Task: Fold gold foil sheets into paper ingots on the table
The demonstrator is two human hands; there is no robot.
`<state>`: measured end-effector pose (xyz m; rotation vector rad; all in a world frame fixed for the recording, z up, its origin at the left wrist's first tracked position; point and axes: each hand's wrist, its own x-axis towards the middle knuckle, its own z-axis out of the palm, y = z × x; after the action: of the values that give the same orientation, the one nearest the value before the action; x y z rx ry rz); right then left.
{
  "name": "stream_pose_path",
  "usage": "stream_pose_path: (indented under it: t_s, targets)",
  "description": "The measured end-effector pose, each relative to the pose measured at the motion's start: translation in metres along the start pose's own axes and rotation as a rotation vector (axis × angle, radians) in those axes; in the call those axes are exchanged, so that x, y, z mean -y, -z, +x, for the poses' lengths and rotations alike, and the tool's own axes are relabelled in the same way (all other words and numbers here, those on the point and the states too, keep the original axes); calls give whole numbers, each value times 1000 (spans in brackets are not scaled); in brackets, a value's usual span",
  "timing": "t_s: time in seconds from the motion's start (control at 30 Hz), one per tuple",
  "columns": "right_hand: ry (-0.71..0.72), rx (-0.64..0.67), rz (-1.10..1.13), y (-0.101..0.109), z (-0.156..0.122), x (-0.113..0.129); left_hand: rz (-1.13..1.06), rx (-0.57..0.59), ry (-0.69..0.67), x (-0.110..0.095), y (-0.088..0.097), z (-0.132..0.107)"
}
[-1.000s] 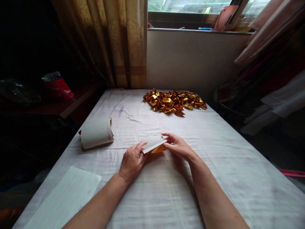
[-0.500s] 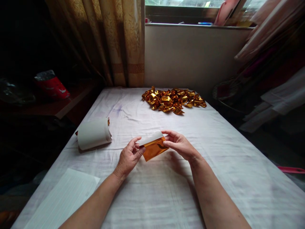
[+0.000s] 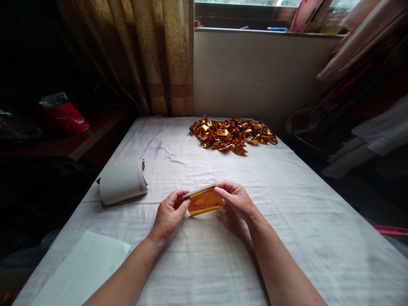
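Observation:
Between my hands is a small sheet of gold foil paper (image 3: 205, 201), shiny gold on the side facing me, with a narrow pale strip along its far edge. My left hand (image 3: 170, 211) pinches its left end between thumb and fingers. At the upper right corner, my right hand (image 3: 236, 198) grips it the same way, thumb on the gold face. The sheet is held just over the white cloth, slightly tilted. Beyond it lies a heap of folded gold foil pieces (image 3: 228, 135).
A curled stack of white-backed paper (image 3: 123, 183) with gold edges sits on the left of the cloth-covered table (image 3: 287, 238). A lined sheet (image 3: 84, 265) lies at the near left. A red packet (image 3: 66, 114) stands on a dark side surface (image 3: 95, 131).
The pale strip along the foil paper's far edge looks narrower as the sheet turns in my fingers. Both hands have drawn slightly lower, and my right hand has shifted left.

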<state>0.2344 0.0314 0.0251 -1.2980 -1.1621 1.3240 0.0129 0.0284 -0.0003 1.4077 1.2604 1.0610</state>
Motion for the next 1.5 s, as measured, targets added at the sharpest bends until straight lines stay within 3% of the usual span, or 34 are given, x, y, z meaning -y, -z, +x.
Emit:
stream_pose_path:
  t_s: [0.37,0.73,0.87,1.03,1.2,1.27,1.37,1.5]
  targets:
    - [39,7,-4,-9,1,-10,22,-111,-42,-4,1,4]
    - [215,-134,-470,-14,1,-15,182,-109,-60,-3,4,5]
    - [277,-169,-615,-14,1,-19,355,-122,-142,-3,8,6]
    - [354,-199,-838,-19,1,-23,631,-144,-367,0,12,8]
    - [403,-262,-1049,-24,1,-25,771,-152,-475,1,11,8]
    - [398,-263,-1094,-25,0,-25,774,-114,-549,0,10,6]
    - [379,-256,-1130,-26,0,-24,770,45,-640,-2,8,2]
    - [366,-254,-1153,-26,0,-24,821,182,-589,-2,6,-2]
